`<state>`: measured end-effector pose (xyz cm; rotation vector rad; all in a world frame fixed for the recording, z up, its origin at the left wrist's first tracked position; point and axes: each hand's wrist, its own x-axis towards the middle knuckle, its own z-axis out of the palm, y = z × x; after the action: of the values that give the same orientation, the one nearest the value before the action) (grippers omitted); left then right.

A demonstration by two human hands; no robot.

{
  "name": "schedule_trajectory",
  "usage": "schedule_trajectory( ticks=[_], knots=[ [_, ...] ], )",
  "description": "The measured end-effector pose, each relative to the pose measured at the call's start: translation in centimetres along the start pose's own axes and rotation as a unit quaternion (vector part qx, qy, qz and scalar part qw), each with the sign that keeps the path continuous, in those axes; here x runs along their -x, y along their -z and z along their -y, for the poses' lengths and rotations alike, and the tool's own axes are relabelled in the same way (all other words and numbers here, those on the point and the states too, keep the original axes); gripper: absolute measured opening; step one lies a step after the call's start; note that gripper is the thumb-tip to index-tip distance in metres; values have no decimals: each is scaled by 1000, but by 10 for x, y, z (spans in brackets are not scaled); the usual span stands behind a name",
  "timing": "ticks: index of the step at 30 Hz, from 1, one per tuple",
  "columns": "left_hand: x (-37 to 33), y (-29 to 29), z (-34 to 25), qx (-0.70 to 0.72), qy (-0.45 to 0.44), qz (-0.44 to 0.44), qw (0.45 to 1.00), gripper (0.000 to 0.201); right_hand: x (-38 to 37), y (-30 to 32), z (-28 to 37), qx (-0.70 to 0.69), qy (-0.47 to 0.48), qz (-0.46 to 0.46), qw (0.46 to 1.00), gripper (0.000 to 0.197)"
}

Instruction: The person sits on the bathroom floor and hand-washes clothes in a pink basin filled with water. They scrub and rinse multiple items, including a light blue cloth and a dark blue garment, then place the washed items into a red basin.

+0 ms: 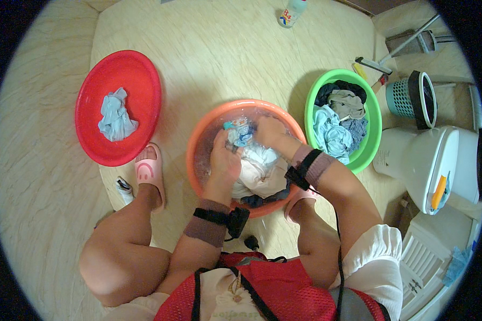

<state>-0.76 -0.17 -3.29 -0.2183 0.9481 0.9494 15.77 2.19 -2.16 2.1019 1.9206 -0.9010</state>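
An orange basin [198, 188] stands on the floor between my feet, with water and wet clothes in it. Inside it, my left hand [225, 161] grips the left side of a white garment with a blue, patterned part [242, 134]. My right hand [271, 132] is closed on the same garment at its right, fingers curled down and partly hidden. Below the hands, cream-white cloth [262, 174] bunches up in the water. Some dark cloth [254, 201] shows at the basin's near edge.
At the left, a red basin [147, 80] holds one pale blue cloth [118, 117]. A green basin [377, 128] with several clothes stands at the right. Beyond it are a teal basket [401, 98], a squeegee [375, 65] and a toilet [439, 166]. A bottle [291, 15] stands far ahead.
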Motion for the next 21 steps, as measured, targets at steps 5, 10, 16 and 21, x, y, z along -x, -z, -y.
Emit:
schedule_trajectory(
  ticks=[5,10,16,21],
  knots=[
    [19,-17,-12,38,-11,164,986,31,55,15,47,-191,165,-115,961,36],
    [38,-15,-15,-26,-11,90,996,39,107,23,85,-204,286,-116,929,27],
    [36,-25,7,18,83,48,995,34,53,46,63,-115,172,-201,957,26],
    [43,-21,-4,20,122,142,982,40,90,33,82,-139,233,-108,956,25]
  ],
)
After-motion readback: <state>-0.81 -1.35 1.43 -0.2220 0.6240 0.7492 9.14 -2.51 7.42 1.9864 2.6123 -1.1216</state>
